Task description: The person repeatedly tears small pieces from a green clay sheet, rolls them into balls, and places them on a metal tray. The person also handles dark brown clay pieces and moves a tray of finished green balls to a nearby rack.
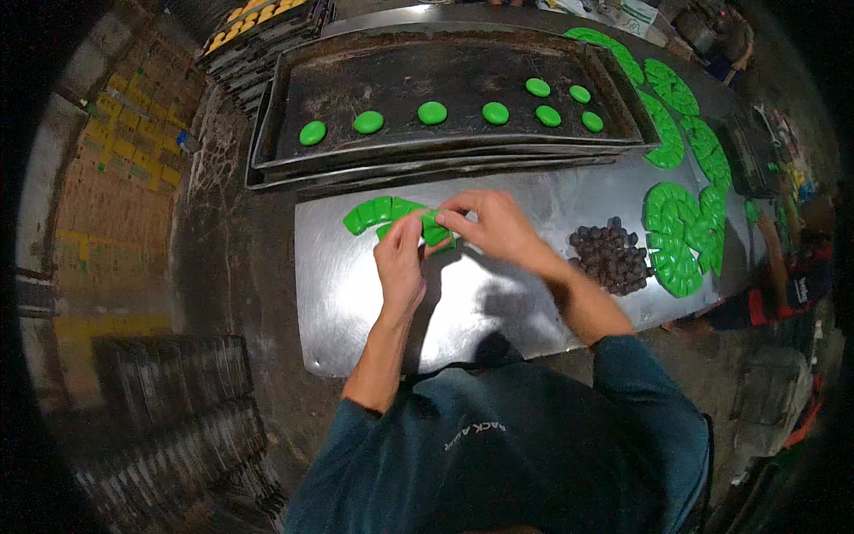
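Over the middle of the metal table, my left hand (400,267) and my right hand (496,227) meet, fingers closed round one small piece of bright green dough (433,228). The right thumb and fingers pinch its upper side; the left fingertips press from the other side and partly hide it. Just beyond and left of the hands lies a curved row of cut green dough pieces (374,212), touching one another. To the right of my right forearm sits a heap of small dark brown balls (610,256).
Beyond the table stands a stack of dark baking trays (427,149); the top one carries several flattened green rounds (432,113). More cut green dough strips (673,236) lie along the right side. Yellow rounds on racked trays (253,22) are far left. Another person's arm (777,267) shows at right.
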A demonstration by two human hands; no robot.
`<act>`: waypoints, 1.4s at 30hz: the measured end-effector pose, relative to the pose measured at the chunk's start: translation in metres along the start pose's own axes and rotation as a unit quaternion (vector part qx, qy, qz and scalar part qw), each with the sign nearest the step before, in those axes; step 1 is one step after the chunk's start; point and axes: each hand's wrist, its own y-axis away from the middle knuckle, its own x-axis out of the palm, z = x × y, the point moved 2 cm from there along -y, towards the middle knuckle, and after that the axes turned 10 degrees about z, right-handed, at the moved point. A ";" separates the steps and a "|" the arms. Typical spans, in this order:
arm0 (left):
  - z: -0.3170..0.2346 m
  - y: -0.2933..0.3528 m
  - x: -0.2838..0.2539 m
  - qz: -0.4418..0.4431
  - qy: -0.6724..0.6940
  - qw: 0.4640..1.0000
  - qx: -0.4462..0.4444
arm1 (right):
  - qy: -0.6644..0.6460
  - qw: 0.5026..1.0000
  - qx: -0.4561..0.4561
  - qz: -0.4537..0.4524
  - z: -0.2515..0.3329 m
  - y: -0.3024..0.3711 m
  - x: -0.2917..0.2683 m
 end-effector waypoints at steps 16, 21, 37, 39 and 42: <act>0.088 0.045 -0.052 0.064 0.158 0.975 -0.139 | 0.227 0.964 0.115 -0.070 0.047 0.096 0.092; 0.125 0.044 -0.077 0.189 -0.064 0.956 -0.214 | 0.203 0.970 0.133 0.006 -0.049 0.136 0.144; 0.121 0.013 0.025 0.080 0.123 0.967 -0.207 | -0.191 0.943 0.168 -0.214 -0.077 0.127 0.020; 0.105 0.005 0.042 0.184 0.192 0.941 -0.210 | 0.052 0.972 0.084 -0.212 -0.060 0.108 0.036; 0.101 0.003 0.049 0.105 0.210 0.953 -0.192 | 0.016 0.983 0.053 -0.173 -0.060 0.100 0.030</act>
